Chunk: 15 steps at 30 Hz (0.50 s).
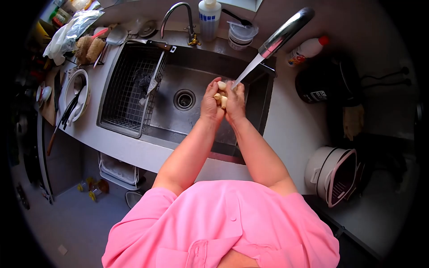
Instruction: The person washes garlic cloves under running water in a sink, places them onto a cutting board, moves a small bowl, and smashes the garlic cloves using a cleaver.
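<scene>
Both hands are cupped together over the steel sink, around several small pale pieces, which look like peeled cloves or chunks of food. My left hand is curled round them from the left side, fingers bent. On the right side, my right hand closes against them, its fingers under the stream of water. That water runs from the chrome faucet at the upper right. The undersides of the pieces are hidden by the palms.
A wire basket fills the sink's left part, beside the drain. Behind stand a second tap, a bottle and tubs. A bowl with utensils is left; a black appliance and beige basket are right.
</scene>
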Tool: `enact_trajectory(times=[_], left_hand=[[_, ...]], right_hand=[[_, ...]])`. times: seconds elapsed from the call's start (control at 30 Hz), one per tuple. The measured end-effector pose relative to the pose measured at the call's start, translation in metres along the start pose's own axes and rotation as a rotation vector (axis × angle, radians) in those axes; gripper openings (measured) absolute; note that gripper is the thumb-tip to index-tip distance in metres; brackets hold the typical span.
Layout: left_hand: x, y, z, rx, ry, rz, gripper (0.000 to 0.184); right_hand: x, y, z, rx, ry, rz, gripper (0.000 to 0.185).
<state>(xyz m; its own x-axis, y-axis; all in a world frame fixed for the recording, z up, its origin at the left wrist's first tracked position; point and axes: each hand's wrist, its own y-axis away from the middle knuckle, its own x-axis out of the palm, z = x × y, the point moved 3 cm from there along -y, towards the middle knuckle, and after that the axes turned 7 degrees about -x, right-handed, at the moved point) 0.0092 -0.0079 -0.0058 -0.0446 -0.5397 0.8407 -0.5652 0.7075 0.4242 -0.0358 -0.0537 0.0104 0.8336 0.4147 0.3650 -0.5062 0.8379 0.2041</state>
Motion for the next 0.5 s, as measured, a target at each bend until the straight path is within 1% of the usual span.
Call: enact_trajectory(times=[0.07,0.13,0.2,0.23,0.37,0.43,0.47,0.5], left_hand=[[-0.003,-0.003,-0.002,-0.010,-0.002,-0.016,0.025],[0.002,-0.006,-0.002,-0.128,0.034,0.072,0.026],[0.007,-0.010,-0.003,-0.098,0.066,0.102,0.027],[0.010,-0.011,-0.005,-0.066,0.099,0.134,0.028],[0.014,-0.015,-0.003,-0.086,0.195,0.121,0.029],[0.008,-0.025,0.004,-0.025,-0.094,0.043,0.029],[0.004,-0.028,0.008,-0.028,-0.094,0.043,0.029],[0.004,-0.028,0.011,-0.021,-0.151,0.069,0.028]], right_hand=[[-0.004,-0.004,-0.009,-0.041,-0.015,0.021,0.023],[-0.002,-0.006,-0.005,-0.083,-0.030,0.044,0.023],[-0.005,-0.009,-0.003,0.018,-0.139,-0.038,0.026],[-0.006,-0.014,-0.006,0.035,-0.194,-0.017,0.029],[-0.001,-0.004,0.009,-0.009,-0.184,0.064,0.030],[0.008,0.007,0.017,-0.234,0.058,0.069,0.026],[0.000,0.002,0.012,-0.234,0.059,0.066,0.026],[-0.012,-0.008,0.004,-0.218,0.171,0.089,0.022]])
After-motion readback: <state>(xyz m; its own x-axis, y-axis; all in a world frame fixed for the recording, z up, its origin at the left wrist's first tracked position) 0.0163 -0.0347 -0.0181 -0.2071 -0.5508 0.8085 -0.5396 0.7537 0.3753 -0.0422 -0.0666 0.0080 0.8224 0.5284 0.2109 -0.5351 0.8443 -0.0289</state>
